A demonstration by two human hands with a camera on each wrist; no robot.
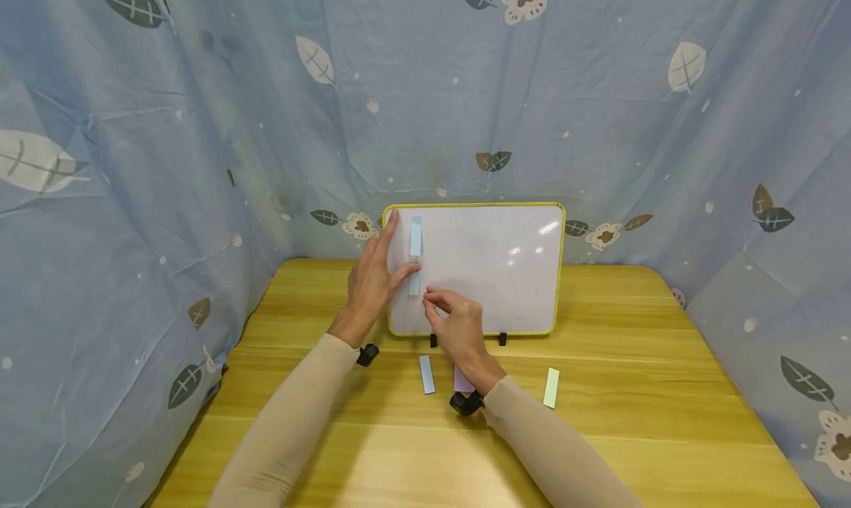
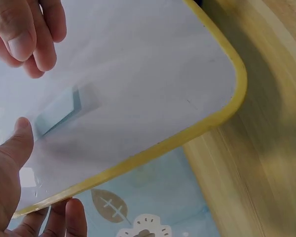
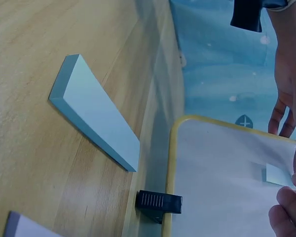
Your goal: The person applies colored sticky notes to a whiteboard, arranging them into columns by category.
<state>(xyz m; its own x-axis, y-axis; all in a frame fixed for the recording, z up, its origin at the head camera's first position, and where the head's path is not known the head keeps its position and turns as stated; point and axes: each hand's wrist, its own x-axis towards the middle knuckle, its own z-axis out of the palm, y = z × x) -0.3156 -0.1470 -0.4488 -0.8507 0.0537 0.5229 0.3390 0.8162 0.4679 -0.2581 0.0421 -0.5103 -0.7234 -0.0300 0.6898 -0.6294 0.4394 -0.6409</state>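
Note:
A whiteboard [image 1: 495,272] with a yellow frame stands upright on the table. Two light blue sticky strips are on its left side: an upper strip [image 1: 415,236] and a lower strip [image 1: 414,285] beneath it. My left hand [image 1: 369,280] grips the board's left edge, fingers behind the frame and thumb [image 2: 20,140] in front, at the top of the lower strip. That strip's bottom end lifts off the surface in the left wrist view. Just right of it, my right hand [image 1: 459,323] has its fingers curled and thumb near the index fingertip, with nothing visible between them.
On the wooden table [image 1: 612,316] before the board lie a blue sticky pad [image 1: 427,375], a purple pad [image 1: 462,379] partly hidden by my right wrist, and a green pad [image 1: 551,388]. Black clips [image 1: 502,339] support the board's bottom edge. Patterned blue curtain [image 1: 425,87] surrounds the table.

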